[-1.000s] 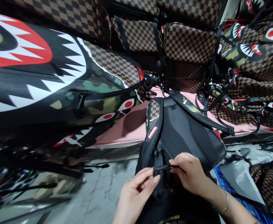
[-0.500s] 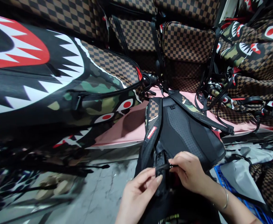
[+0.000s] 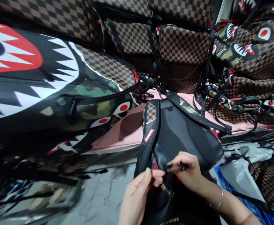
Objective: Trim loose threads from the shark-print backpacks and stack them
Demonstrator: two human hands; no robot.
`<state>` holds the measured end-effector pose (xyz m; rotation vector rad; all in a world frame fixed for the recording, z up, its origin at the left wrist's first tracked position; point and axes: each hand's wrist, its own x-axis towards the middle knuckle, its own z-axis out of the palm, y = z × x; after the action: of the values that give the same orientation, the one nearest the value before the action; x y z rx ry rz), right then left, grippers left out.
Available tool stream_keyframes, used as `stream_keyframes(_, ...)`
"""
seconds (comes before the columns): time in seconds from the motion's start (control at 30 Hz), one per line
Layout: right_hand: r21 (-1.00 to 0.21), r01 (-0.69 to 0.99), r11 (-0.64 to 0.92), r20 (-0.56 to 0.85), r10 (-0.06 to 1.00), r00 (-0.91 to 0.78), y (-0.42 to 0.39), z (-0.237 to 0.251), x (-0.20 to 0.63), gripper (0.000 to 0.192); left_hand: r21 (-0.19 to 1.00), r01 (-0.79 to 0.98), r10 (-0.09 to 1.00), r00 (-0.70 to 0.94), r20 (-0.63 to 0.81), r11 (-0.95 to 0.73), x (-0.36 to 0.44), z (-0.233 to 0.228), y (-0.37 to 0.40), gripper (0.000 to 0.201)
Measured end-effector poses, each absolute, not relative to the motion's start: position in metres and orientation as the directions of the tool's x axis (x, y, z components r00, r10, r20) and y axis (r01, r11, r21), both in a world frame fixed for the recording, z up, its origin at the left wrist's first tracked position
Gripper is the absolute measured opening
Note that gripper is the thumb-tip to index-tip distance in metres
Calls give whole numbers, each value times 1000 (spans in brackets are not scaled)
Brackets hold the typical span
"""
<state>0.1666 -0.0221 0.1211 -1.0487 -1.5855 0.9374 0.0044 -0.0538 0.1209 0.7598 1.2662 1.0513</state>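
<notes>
A black backpack (image 3: 166,142) lies with its padded back panel facing up, its lower end toward me. One shoulder strap (image 3: 151,125), with a checkered and camouflage patch and a red label, runs down its left side. Over the lower left part of the bag, my left hand (image 3: 140,190) is closed in a pinch on a thin black strap, partly hidden by the fingers. My right hand (image 3: 188,173) is closed as well, its fingertips almost meeting the left ones. A small dark piece shows among its fingers, too blurred to name.
A large shark-mouth bag (image 3: 64,78) stands close on the left. Brown checkered bags (image 3: 185,43) line the back, and more printed bags (image 3: 256,62) are piled at right. The backpack rests partly on a pink surface (image 3: 118,131). A blue crate (image 3: 247,204) sits lower right.
Both hands have drawn together at the fingertips. The right fingers have curled in more, and the flat black webbing seen between the hands earlier is no longer plainly visible. The view has shifted slightly.
</notes>
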Motion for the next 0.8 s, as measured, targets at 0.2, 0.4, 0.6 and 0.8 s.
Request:
stream_keyframes(0.2, -894, -323, -312, -281, 950, -138, -12, 126, 153, 32, 972, 193, 991, -28, -130, 133, 5, 117, -51, 33)
stream_keyframes(0.4, -997, 82, 0, 0, 1000, -1, -19, 122, 159, 18, 945, -64, 936, -129, -327, 321, 7, 100, -53, 43)
stream_keyframes(0.6, -610, 593, 526, 508, 834, -218, -23, 117, 185, 21, 937, -116, 921, -179, -347, 330, 3, 101, -52, 45)
stream_keyframes(0.8, -506, 617, 602, 506, 787, -353, -19, 116, 190, 34, 950, 3, 939, -155, -308, 312, 7, 111, -54, 39)
